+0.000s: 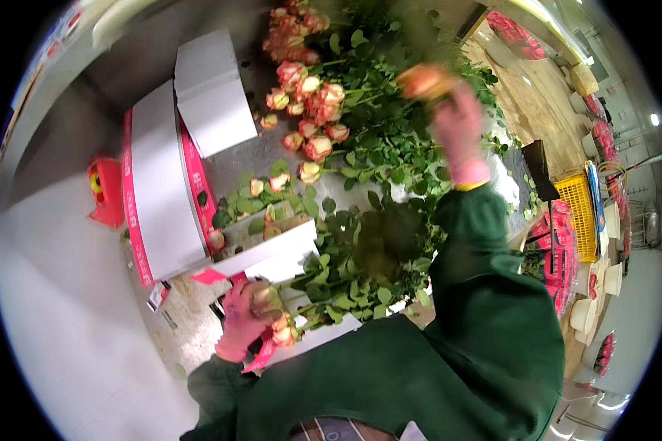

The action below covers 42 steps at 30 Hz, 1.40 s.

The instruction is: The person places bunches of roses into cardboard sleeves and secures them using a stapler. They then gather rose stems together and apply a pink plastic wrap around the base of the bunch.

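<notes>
My right hand (459,129), in a pink glove with a yellow cuff edge, grips a rose whose orange-pink bloom (423,82) is blurred. It is above a heap of leafy rose stems (389,149). Beyond its left side, pink-edged cream roses (317,110) lie with their blooms to the left. My left hand (238,322), also in a pink glove, curls around a pale rose bloom (265,300) at lower left. Just below that bloom is a peach-pink rose (284,331). Leafy stems (336,286) stretch right from these blooms, near my green sleeve.
White cardboard pieces with pink printed edges (157,182) stand left of the roses. A white-walled trough (273,248) holds loose blooms and leaves. A red tape dispenser (106,190) is at far left. Rightward are a yellow plastic crate (576,215), pink-wrapped bundles (557,259) and white buckets (583,314).
</notes>
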Motion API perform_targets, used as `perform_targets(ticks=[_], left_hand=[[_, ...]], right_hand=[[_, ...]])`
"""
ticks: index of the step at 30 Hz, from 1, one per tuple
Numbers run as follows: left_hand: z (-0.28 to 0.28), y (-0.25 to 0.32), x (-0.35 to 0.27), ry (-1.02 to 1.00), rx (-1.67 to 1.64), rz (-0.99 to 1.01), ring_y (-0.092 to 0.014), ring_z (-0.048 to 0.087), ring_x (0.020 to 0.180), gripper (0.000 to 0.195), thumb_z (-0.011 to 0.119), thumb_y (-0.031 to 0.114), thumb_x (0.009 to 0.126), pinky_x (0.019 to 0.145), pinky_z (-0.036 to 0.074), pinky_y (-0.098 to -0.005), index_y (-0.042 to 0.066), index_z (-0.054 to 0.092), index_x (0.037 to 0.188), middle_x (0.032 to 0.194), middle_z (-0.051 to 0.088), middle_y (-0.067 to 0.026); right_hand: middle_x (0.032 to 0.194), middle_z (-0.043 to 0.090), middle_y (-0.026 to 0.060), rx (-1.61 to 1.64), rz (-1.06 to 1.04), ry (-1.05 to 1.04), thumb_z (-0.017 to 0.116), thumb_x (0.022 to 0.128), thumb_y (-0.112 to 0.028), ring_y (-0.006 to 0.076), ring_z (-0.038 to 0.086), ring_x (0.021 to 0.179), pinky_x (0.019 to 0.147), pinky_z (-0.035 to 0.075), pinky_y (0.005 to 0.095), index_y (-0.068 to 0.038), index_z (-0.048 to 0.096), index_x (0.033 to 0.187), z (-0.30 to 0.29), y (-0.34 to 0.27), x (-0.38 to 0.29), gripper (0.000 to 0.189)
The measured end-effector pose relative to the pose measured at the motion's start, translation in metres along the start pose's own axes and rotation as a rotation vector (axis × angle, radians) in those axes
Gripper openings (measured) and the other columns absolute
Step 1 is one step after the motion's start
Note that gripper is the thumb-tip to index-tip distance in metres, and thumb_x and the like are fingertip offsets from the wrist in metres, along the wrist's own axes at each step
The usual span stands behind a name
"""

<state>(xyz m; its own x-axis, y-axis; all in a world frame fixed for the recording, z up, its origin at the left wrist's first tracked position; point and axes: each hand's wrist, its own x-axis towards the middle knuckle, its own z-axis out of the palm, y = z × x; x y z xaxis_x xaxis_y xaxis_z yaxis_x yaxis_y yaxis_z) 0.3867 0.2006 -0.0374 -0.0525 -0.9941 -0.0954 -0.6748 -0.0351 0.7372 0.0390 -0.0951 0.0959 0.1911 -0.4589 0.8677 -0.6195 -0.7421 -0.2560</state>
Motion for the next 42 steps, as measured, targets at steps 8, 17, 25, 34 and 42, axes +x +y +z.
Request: perform_targets(ticks=[8,17,25,34,42], left_hand=[[0.011,-0.020,0.009,0.096,0.065,0.163,-0.036,0.043,0.116,0.061,0.081,0.031,0.054,0.098,0.035,-0.0448,0.016,0.061,0.109,0.122,0.048,-0.0163],[0.008,-0.020,-0.003,0.188,0.091,0.247,-0.038,0.041,0.120,0.059,0.077,0.034,0.060,0.099,0.035,-0.0456,0.021,0.064,0.115,0.133,0.044,-0.0181],[-0.002,-0.026,0.006,0.069,0.077,0.289,-0.030,0.048,0.114,0.057,0.076,0.037,0.060,0.095,0.038,-0.0431,0.018,0.064,0.112,0.126,0.051,-0.0090],[0.001,-0.042,0.016,0.048,-0.023,0.334,-0.031,0.050,0.110,0.055,0.078,0.038,0.059,0.097,0.037,-0.0413,0.020,0.066,0.110,0.125,0.053,-0.0079],[-0.002,-0.031,0.013,0.052,0.004,0.347,-0.032,0.049,0.111,0.054,0.078,0.034,0.059,0.095,0.039,-0.0428,0.018,0.064,0.108,0.124,0.052,-0.0098]], right_hand=[[0.096,0.064,0.0114,0.268,-0.020,-0.268,0.054,0.080,-0.002,0.0222,0.063,0.084,0.070,0.053,0.0333,0.000,0.060,0.112,-0.103,-0.162,0.053,0.032],[0.099,0.058,0.0081,0.129,-0.001,-1.183,0.058,0.077,-0.010,0.0283,0.059,0.090,0.074,0.049,0.0395,-0.016,0.055,0.123,0.087,-0.200,-0.174,0.047],[0.105,0.056,0.0068,0.064,-0.210,-1.053,0.063,0.074,-0.019,0.0284,0.052,0.105,0.094,0.040,0.0440,-0.013,0.061,0.108,0.074,-0.219,-0.164,0.035],[0.094,0.056,0.0069,0.220,-0.501,-1.177,0.061,0.066,-0.027,0.0287,0.050,0.106,0.100,0.030,0.0580,-0.015,0.064,0.073,0.063,-0.226,-0.183,0.014],[0.096,0.057,0.0052,0.227,-0.481,-1.383,0.066,0.069,-0.030,0.0278,0.051,0.105,0.097,0.035,0.0482,-0.018,0.067,0.078,0.064,-0.229,-0.164,0.016]])
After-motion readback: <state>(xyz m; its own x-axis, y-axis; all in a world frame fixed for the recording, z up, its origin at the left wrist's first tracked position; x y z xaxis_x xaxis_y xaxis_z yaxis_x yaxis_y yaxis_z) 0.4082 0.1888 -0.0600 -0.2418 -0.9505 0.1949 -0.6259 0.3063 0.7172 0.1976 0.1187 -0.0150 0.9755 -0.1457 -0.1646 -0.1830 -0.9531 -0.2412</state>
